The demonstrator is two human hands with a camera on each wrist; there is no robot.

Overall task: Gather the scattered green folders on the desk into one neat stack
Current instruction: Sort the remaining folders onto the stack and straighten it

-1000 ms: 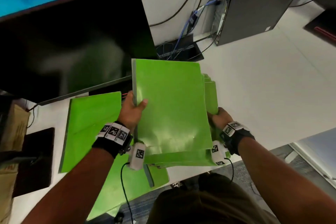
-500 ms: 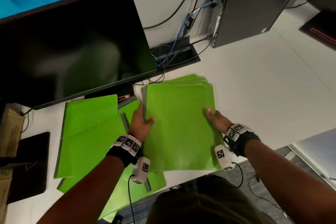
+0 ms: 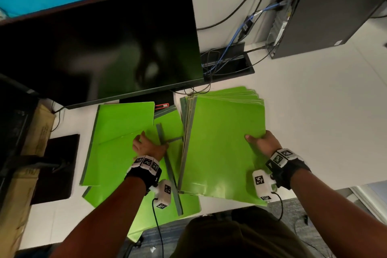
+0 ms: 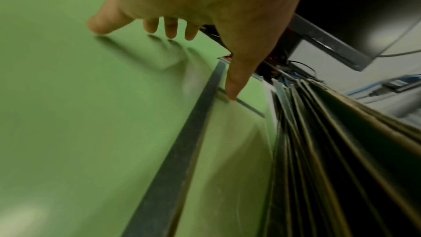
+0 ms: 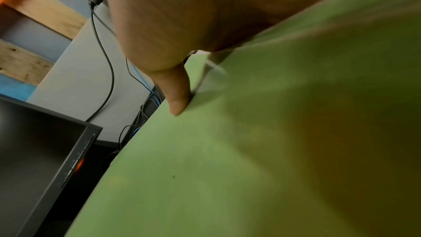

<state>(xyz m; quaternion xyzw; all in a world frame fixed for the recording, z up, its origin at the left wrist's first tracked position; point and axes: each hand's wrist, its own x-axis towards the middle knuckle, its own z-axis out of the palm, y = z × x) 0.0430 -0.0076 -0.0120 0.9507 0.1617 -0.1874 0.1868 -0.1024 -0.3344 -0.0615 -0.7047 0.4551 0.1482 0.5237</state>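
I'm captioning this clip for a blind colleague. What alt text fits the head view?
Seen from above, a person's right hand grips a stack of green folders on a white desk, while the left hand rests spread on loose green folders beside it, below a dark monitor.

A fanned stack of green folders (image 3: 222, 144) lies flat at the desk's near edge. Looser overlapping green folders (image 3: 117, 132) sprawl at its 9 o'clock, touching it.

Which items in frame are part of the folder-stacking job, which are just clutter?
Job:
- folder stack, under right hand
- loose folders, under left hand

Clutter:
- monitor
- computer tower
- cables
- cardboard box
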